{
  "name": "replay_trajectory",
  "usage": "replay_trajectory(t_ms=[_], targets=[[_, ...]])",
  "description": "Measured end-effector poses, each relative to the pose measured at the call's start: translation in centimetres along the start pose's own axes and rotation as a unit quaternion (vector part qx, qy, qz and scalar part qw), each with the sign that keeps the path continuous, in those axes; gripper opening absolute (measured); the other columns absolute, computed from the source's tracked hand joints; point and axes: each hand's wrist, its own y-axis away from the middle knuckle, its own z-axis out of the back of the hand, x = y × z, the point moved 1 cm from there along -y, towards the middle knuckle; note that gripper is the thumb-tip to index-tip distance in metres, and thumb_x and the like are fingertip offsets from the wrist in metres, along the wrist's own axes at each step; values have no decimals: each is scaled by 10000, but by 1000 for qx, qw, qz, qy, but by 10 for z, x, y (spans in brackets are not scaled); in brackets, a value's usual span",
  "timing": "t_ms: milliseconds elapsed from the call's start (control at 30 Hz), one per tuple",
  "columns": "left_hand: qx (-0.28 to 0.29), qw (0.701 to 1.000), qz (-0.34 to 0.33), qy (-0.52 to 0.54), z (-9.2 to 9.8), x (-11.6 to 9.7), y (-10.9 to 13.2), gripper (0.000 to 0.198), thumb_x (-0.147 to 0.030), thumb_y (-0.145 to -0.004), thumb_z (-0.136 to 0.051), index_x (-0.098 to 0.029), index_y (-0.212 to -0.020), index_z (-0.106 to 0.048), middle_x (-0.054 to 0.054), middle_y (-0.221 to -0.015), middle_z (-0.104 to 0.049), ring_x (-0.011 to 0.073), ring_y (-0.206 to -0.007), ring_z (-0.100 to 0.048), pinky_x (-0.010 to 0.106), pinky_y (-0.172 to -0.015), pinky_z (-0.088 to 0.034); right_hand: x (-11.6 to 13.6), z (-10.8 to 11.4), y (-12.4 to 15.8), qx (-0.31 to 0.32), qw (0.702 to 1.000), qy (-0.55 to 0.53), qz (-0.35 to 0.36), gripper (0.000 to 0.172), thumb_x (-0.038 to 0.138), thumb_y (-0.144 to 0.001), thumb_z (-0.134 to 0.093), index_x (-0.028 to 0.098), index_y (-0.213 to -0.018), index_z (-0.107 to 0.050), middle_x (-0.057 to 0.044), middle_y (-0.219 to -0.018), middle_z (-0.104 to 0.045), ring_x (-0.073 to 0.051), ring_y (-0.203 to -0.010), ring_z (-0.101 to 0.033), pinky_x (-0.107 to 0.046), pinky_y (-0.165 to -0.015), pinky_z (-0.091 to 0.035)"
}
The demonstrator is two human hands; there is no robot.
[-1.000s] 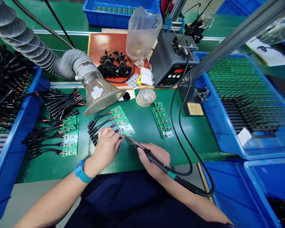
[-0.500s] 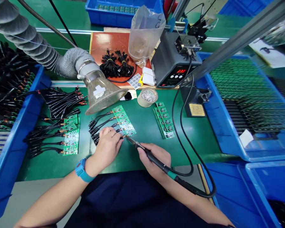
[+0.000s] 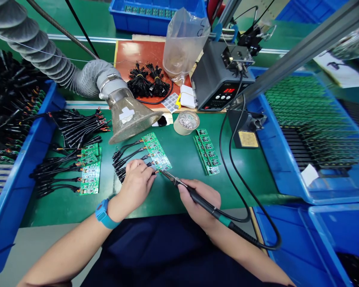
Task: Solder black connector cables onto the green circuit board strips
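Observation:
My right hand (image 3: 200, 201) grips a soldering iron (image 3: 202, 202) whose tip points left at the near end of a green circuit board panel (image 3: 157, 151). Black cables (image 3: 128, 154) run from that panel's left edge. Fingers closed, my left hand (image 3: 137, 181) pinches a cable end at the panel's near corner. The pinched wires are mostly covered by the fingers. Left of it lies a second panel (image 3: 90, 175) with cables attached. Two bare panels (image 3: 208, 151) lie side by side on the right.
A fume extractor hood (image 3: 131, 119) hangs over the panel's far end. Behind are a round tin of metal shavings (image 3: 186, 122) and a soldering station (image 3: 221, 79). An iron stand (image 3: 247, 127) is at right. Blue bins (image 3: 287, 175) flank the bench; loose cables (image 3: 77, 125) lie left.
The soldering iron and my right hand have shifted slightly to the right, the tip staying near the panel's corner. My left hand stays in place. The iron's cord has swung right.

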Motion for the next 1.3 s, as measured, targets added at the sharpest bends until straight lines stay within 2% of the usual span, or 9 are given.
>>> replay_trajectory(t_ms=[533,1300], targets=[[7,1000,-6,-15,1,-3,1,168,-207,-1001,-547,-166,-902,-677,82,-855,-629,278,-958,-507,471,-901,-420,2,-6,-2,27,999,-27,1,50,205,-967,-664,188,-987,-707,-49,-817,-775,-178,-671,-746,-274,-648,-618],[9,1000,1,-8,1,-2,1,156,-246,-1004,-563,-191,-977,-707,73,-856,-624,276,-967,-513,470,-917,-418,1,-6,-1,34,998,-49,0,89,164,-946,-684,189,-1031,-696,-60,-861,-779,-179,-714,-750,-286,-675,-621]])
